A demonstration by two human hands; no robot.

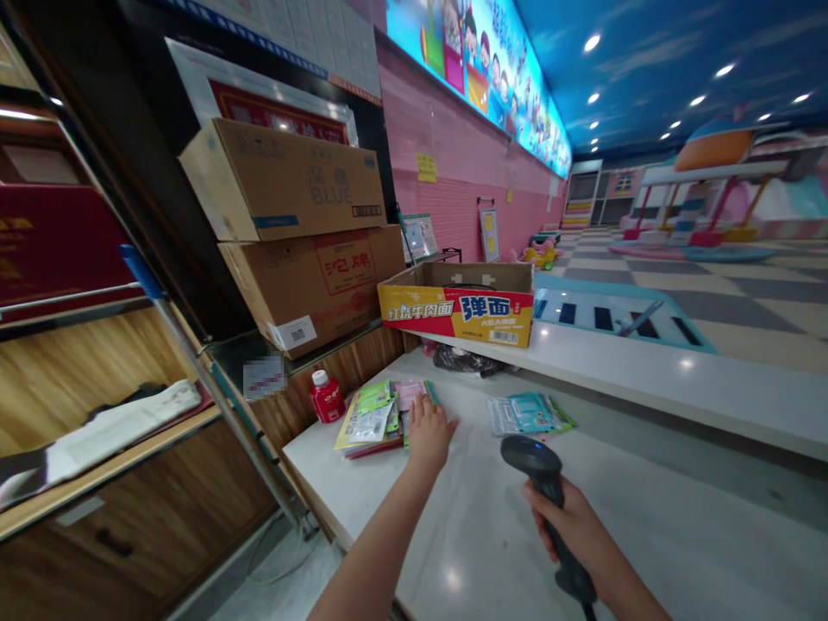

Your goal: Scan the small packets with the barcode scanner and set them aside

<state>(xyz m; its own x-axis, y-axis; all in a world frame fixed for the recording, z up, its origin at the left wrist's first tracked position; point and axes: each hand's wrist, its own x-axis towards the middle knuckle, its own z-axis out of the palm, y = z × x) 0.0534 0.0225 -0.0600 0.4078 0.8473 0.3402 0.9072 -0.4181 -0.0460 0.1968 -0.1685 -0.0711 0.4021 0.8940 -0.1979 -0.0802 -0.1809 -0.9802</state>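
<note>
My right hand (579, 526) is wrapped round the handle of a dark handheld barcode scanner (534, 457), which has a small blue light on its head and a cable running down. At the right edge of a pile of flat plastic packets (373, 423), my left hand (429, 431) rests with its fingers stretched out over a pink packet (410, 394). Green, white and yellow packets make up the rest of that pile. Farther right on the counter lies a smaller stack of blue and green packets (527, 412). The fingertips of my left hand seem to touch the pile.
A red bottle with a white cap (327, 397) stands left of the pile. On the raised ledge (621, 366) sits an open noodle carton (458, 312), with a black bundle (467, 360) below it. Two cardboard boxes (310, 285) are stacked behind. A metal pole (213, 384) leans at left.
</note>
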